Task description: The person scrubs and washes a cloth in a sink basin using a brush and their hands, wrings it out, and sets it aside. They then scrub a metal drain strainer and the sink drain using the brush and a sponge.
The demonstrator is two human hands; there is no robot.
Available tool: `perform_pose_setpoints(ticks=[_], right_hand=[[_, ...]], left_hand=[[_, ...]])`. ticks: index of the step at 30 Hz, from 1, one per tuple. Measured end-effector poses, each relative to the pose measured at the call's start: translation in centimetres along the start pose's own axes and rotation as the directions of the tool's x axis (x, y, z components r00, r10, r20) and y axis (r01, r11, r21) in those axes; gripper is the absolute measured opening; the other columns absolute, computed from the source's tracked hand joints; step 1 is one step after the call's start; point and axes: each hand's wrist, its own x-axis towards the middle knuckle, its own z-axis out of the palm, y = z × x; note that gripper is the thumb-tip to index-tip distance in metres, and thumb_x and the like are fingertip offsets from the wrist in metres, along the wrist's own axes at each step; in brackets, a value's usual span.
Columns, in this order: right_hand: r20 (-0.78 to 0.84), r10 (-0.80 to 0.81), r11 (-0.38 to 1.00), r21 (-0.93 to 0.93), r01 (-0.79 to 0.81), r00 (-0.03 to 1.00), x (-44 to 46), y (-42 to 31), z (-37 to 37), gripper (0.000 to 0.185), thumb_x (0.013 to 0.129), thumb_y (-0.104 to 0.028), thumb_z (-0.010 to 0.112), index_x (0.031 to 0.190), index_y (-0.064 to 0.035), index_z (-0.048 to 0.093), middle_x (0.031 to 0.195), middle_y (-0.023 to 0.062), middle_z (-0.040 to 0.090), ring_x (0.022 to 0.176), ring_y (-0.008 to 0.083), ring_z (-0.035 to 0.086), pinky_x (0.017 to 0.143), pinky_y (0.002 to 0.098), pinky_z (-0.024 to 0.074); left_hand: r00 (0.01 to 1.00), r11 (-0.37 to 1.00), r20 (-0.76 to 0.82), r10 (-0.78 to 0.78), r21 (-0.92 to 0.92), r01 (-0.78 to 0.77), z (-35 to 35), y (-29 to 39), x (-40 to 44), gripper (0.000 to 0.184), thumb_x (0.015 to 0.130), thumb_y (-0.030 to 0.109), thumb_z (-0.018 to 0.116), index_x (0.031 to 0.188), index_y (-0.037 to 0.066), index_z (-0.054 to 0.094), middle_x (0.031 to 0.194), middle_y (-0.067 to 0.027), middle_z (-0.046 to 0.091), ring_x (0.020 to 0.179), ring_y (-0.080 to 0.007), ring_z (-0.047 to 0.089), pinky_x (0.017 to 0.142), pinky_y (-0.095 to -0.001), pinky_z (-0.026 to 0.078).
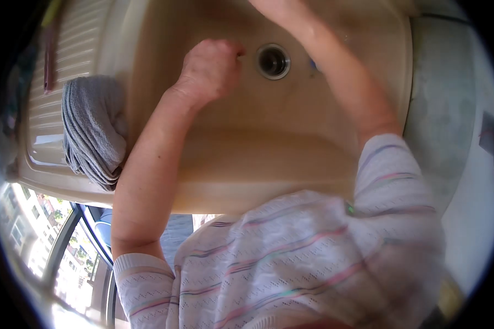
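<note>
Over the beige sink basin (269,118), my left hand (211,67) is closed in a fist, just left of the round drain (273,61). Whatever it holds, if anything, is hidden by the fingers. My right hand (277,10) reaches to the top edge of the view, beyond the drain, and its fingers are cut off by the frame. A small blue thing (313,64) peeks out beside my right forearm, too little of it visible to name.
A folded grey cloth (93,129) lies on the ribbed drainboard (77,46) at the left, near my left forearm. Further back is a thin reddish-brown strip (49,60). A greenish-grey surface (442,104) borders the sink's right side. Window frames (66,241) stand at lower left.
</note>
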Motion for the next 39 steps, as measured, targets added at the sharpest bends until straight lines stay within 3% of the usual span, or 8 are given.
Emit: perform_pose_setpoints(ticks=[2,3,5,8,26,29,32,39], right_hand=[[0.017,0.367,0.923,0.115,-0.366,0.930,-5.5,5.5,-0.8,0.013,0.082,-0.015,0.056,0.087,-0.0043,0.061,0.082,0.0072,0.064,0.073,0.0163,0.063,0.061,0.0285,0.0503],[-0.050,0.438,0.888,0.180,-0.424,0.897,-7.9,9.2,-0.8,0.011,0.081,-0.010,0.056,0.085,0.0002,0.057,0.070,0.0042,0.062,0.065,0.0112,0.062,0.051,0.0219,0.0469],[-0.114,0.588,0.805,0.179,-0.566,0.800,-12.4,15.8,-0.9,0.014,0.081,-0.014,0.059,0.084,-0.0008,0.059,0.076,0.0059,0.064,0.067,0.0116,0.062,0.054,0.0230,0.0498],[-0.245,0.635,0.763,0.053,-0.644,0.733,-14.4,18.2,-0.2,0.010,0.080,-0.009,0.054,0.085,-0.0011,0.058,0.070,0.0079,0.064,0.062,0.0136,0.062,0.054,0.0249,0.0475],[-0.373,0.290,0.799,-0.413,-0.437,0.881,-15.9,20.7,1.1,0.010,0.077,-0.011,0.058,0.080,-0.0021,0.062,0.068,0.0146,0.063,0.064,0.0243,0.063,0.057,0.0323,0.0487],[-0.383,0.401,0.758,-0.371,-0.536,0.832,-16.2,20.0,1.0,0.011,0.076,-0.012,0.058,0.079,-0.0032,0.063,0.069,0.0159,0.062,0.065,0.0284,0.062,0.058,0.0346,0.0489],[-0.367,0.322,0.711,-0.514,-0.479,0.872,-16.7,20.8,1.1,0.012,0.075,-0.014,0.057,0.079,-0.0042,0.063,0.071,0.0171,0.062,0.065,0.0319,0.061,0.059,0.0368,0.0490],[-0.367,0.424,0.611,-0.558,-0.561,0.828,-15.9,21.1,1.7,0.015,0.072,-0.017,0.056,0.074,-0.0036,0.062,0.070,0.0172,0.062,0.067,0.0336,0.060,0.062,0.0401,0.0484]], left_hand=[[1.000,1.000,-0.012,0.007,0.016,-0.007,0.2,-0.2,0.1,0.023,0.076,0.011,0.048,0.093,0.005,0.061,0.073,-0.0134,0.062,0.073,-0.0293,0.059,0.073,-0.0381,0.047],[1.000,1.000,-0.015,0.012,0.022,-0.012,0.2,-0.4,0.2,0.023,0.076,0.011,0.048,0.093,0.005,0.061,0.073,-0.0130,0.062,0.073,-0.0291,0.059,0.073,-0.0380,0.047],[1.000,0.999,0.011,-0.011,0.043,0.010,0.1,-0.2,0.2,0.022,0.076,0.011,0.048,0.093,0.005,0.061,0.071,-0.0127,0.062,0.073,-0.0289,0.059,0.072,-0.0379,0.047],[0.999,0.999,0.024,-0.046,0.021,0.045,-0.2,0.2,0.2,0.022,0.076,0.011,0.048,0.093,0.004,0.061,0.071,-0.0124,0.062,0.072,-0.0288,0.059,0.071,-0.0379,0.047],[0.999,0.999,0.031,-0.010,0.036,0.009,-0.1,0.1,0.2,0.024,0.076,0.011,0.047,0.094,0.004,0.061,0.075,-0.0133,0.062,0.075,-0.0292,0.059,0.075,-0.0384,0.046],[1.000,0.999,0.013,-0.002,0.034,0.002,0.1,0.1,0.1,0.024,0.076,0.010,0.047,0.094,0.004,0.061,0.075,-0.0132,0.062,0.075,-0.0290,0.059,0.075,-0.0382,0.046],[0.999,0.999,0.030,-0.019,0.049,0.018,-0.3,0.4,0.0,0.024,0.076,0.010,0.047,0.095,0.005,0.061,0.075,-0.0131,0.062,0.075,-0.0287,0.059,0.075,-0.0381,0.046],[0.998,0.999,0.035,-0.051,0.018,0.050,-0.2,0.5,-0.1,0.024,0.078,0.009,0.047,0.097,0.005,0.061,0.077,-0.0128,0.062,0.076,-0.0282,0.059,0.075,-0.0383,0.046]])
